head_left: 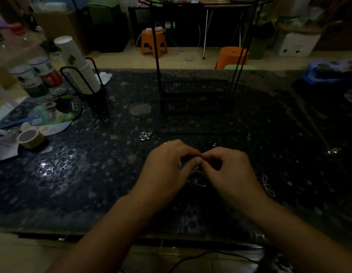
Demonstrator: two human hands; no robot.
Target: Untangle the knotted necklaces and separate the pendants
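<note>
both hands meet over the dark table (92, 174), the left hand (167, 166) and right hand (228, 170) each pinching the knot (194, 174) of chains between curled fingertips. one flower pendant (145, 135) lies beyond the left hand, another pendant (267, 185) just right of the right hand.

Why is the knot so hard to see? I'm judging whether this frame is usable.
Head view: dim and underexposed, so the dark tangled chains blend into the black table; a glare patch sits at left; the left hand and right hand cover the knot; the wide-angle lens bends the edges.
</note>
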